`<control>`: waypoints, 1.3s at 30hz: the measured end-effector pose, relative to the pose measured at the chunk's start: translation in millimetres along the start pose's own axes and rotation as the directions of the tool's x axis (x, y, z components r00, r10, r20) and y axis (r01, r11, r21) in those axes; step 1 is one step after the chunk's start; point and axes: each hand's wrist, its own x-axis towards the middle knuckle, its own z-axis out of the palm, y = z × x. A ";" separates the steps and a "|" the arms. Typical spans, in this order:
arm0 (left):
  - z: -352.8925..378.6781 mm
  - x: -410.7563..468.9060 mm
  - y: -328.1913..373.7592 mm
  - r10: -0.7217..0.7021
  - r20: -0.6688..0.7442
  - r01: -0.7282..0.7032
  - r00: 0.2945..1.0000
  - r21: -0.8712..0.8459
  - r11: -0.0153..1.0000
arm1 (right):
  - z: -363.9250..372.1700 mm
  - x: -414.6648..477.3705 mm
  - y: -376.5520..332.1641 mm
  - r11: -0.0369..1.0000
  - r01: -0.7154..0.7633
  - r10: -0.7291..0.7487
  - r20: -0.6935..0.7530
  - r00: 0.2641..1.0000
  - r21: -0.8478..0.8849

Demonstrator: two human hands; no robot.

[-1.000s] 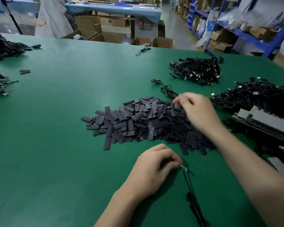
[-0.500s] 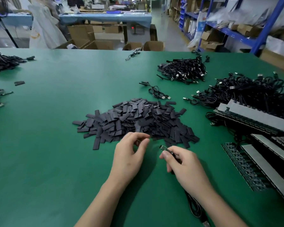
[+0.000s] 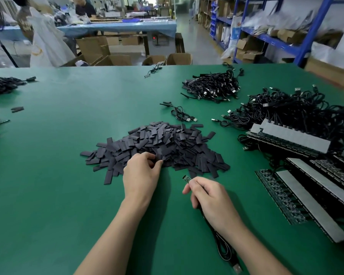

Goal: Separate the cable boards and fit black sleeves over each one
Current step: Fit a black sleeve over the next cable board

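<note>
Step in hand: fetching a cover for one board.
- Left hand [image 3: 142, 173]: fingertips pinch a sleeve [image 3: 158, 158] at the near edge of the sleeve pile [image 3: 167, 143], mid-worktop [image 3: 58, 195].
- Right hand [image 3: 209, 197]: pinches a cable [image 3: 222, 245] just behind its bare board [image 3: 186, 178], near the pile.
- Next, likely: lift the sleeve clear, line its mouth up with the board, slide it on.

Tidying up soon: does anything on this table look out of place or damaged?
Nothing looks damaged. Two stray sleeves lie alone at the far left of the table, apart from the sleeve pile; one cable sits alone near the far edge.
</note>
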 end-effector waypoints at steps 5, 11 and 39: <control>1.5 -5.4 -4.8 0.051 -0.059 -0.053 0.997 -0.027 0.998 | -0.1 -0.1 1.2 1.000 0.016 -0.016 -0.001 1.000 -0.013; -10.2 -14.8 -0.7 0.032 0.015 -0.023 0.999 -0.423 0.906 | 1.1 1.9 2.8 1.000 0.011 -0.011 -0.023 1.000 0.023; -16.2 -54.6 -1.9 0.431 0.335 -0.087 0.838 -0.697 0.712 | -7.1 -1.9 13.0 0.986 0.112 -0.120 -0.062 0.991 -0.122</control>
